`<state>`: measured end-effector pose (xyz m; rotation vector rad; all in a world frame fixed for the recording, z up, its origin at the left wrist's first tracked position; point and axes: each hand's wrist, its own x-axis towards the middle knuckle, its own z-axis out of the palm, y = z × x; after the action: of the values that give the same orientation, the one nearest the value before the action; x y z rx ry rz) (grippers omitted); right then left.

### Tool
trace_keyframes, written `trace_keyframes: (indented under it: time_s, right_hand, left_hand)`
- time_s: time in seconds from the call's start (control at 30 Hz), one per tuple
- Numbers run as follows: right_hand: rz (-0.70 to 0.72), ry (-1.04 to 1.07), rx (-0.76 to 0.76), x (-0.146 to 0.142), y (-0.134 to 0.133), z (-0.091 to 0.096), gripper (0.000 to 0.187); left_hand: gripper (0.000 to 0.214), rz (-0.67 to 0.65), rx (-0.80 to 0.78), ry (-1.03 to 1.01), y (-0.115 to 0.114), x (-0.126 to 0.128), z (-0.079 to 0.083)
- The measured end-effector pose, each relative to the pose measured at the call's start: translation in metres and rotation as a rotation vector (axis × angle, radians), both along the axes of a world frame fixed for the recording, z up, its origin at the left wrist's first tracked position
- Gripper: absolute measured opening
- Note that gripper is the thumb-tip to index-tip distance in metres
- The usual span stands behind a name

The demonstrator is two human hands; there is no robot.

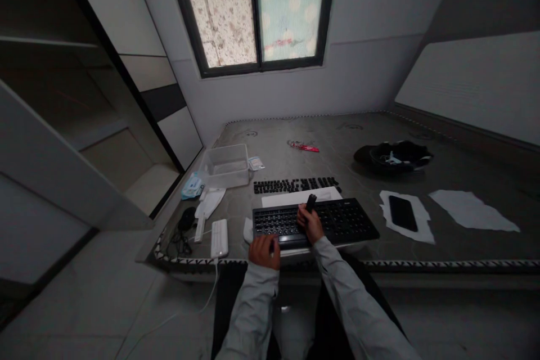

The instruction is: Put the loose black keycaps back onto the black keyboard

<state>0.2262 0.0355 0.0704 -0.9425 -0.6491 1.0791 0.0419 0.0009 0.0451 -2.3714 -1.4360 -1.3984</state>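
Head view: left hand [264, 251] is pressing the keyboard [314, 222] edge, right hand [310, 224] is gripping a dark tool [311, 202] at frame center; probably keycaps [295, 184] removal, needing precise placement.

The left hand [264, 251] covers the near left corner of the keyboard [315, 222], so the keys under it are hidden, and its fingertips cannot be made out. The right hand [310, 224] closes around a small dark tool [311, 202] whose lower part is buried in the fist; what kind of tool it is stays too small to tell. The loose keycaps [295, 184] in rows beyond the white sheet [301, 197] are too small to read. Both sleeves run off the bottom edge. The contents of the dark tray [394, 156] near the mattress's far right edge are unclear.
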Motion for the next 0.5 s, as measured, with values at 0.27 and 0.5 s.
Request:
trace_keyframes:
  time_s: [0.27,0.5]
  right_hand:
    - [0.007,-0.335,0.012,-0.004,-0.006,-0.001,0.042]
    - [-0.153,-0.621,0.063,-0.012,-0.015,-0.001,0.044]
  left_hand:
    - [0.026,-0.141,-0.417,0.286,0.038,0.047,0.020]
    - [0.037,-0.160,-0.649,0.476,0.040,0.064,0.029]
